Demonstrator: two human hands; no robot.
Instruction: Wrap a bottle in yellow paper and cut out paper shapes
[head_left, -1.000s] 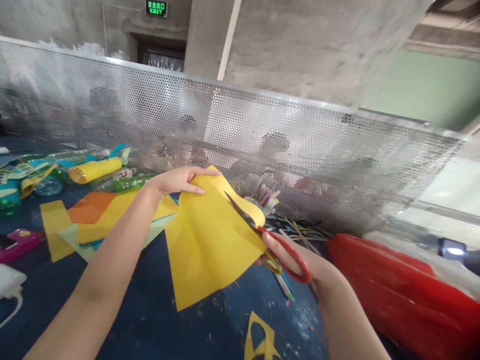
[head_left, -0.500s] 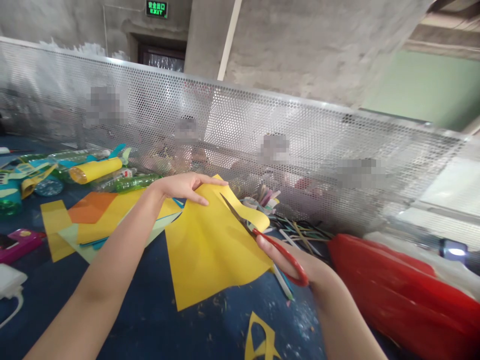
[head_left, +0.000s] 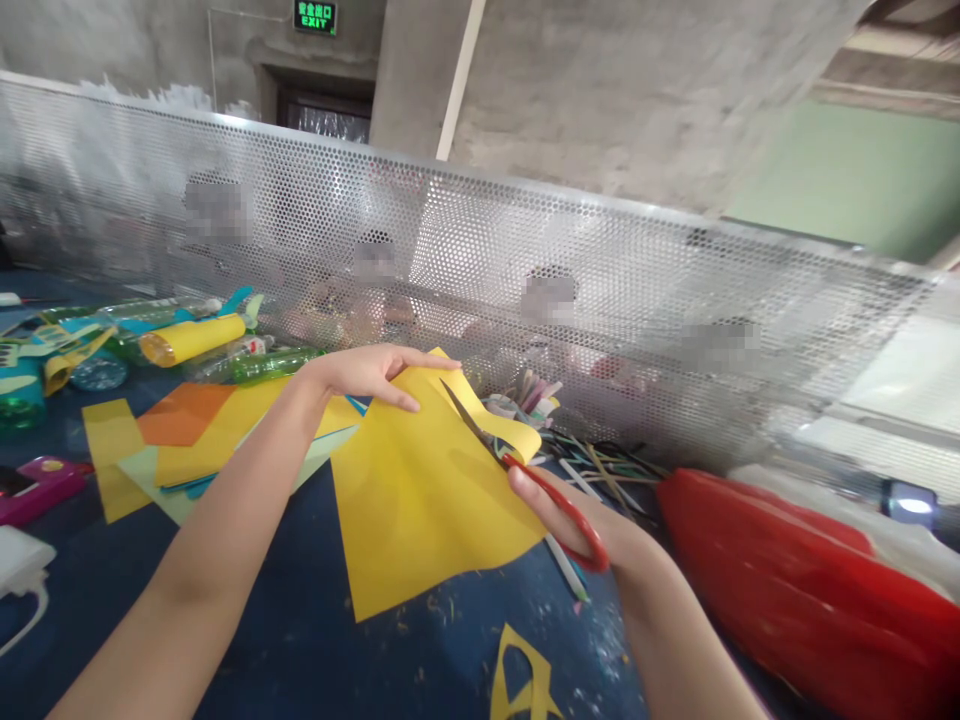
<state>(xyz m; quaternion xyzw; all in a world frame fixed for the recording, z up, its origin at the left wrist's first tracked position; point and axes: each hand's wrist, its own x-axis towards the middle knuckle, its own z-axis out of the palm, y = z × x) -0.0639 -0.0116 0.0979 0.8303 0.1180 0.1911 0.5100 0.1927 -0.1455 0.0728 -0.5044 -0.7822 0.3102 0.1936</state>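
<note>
A sheet of yellow paper (head_left: 420, 490) is held up over the dark blue table, gripped along its upper edge by my left hand (head_left: 367, 375), with the thumb on the near face. My right hand (head_left: 559, 505) holds red-handled scissors (head_left: 551, 490). Their blades lie in a cut running through the upper right of the sheet, tips pointing toward my left hand. Beyond the blades, a partly cut yellow strip curls away to the right. Some of my right-hand fingers are hidden behind the sheet and handles. Below the sheet lies a yellow paper scrap (head_left: 521, 675) with holes cut out.
Coloured paper sheets (head_left: 225, 440) and plastic bottles (head_left: 195, 340) lie left, near a pink device (head_left: 49, 490) and a white charger (head_left: 22, 565). A perforated metal screen (head_left: 465, 250) runs behind the table (head_left: 300, 640). Thin strips (head_left: 600, 465) and a red bag (head_left: 810, 590) lie right.
My right hand and the scissors have shifted slightly left and up along the cut. The curled strip has moved a little. My left hand stays nearly where it was.
</note>
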